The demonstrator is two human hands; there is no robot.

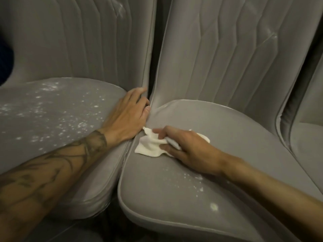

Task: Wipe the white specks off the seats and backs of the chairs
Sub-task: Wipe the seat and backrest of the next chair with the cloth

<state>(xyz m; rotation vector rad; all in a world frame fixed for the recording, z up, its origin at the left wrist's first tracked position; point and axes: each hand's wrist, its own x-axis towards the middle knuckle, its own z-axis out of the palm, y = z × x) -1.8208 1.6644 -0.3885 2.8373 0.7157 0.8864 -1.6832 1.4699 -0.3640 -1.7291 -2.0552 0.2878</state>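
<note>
Three grey upholstered chairs stand side by side in dim light and fill almost the whole view. The left chair's back (70,41) and the middle chair's back (218,58) are both stitched in long vertical channels, and a narrow dark gap (153,67) runs between them. The third chair (307,137) shows only partly at the right edge.

The left seat (52,119) and the middle seat (166,189) are rounded cushions whose inner edges touch each other. A tattooed left forearm (52,165) lies across the left seat.

The left hand (125,114) rests palm down on the inner edge of the left seat. Its fingers are mostly straight, their tips reach into the bottom of the gap between the two backs, and it holds nothing.

The right hand (188,147) is on the back part of the middle seat and its fingers are curled around a white cloth (148,147). The crumpled cloth lies on the cushion and spreads out to the left of the hand, with one corner just beside the left wrist.

Many white specks (80,124) are scattered over the left seat, more dense toward its back and middle. Fewer specks (197,187) lie on the middle seat near the right forearm, with one bigger pale spot (213,206) near the front. Faint white marks also show high on both backs.
</note>
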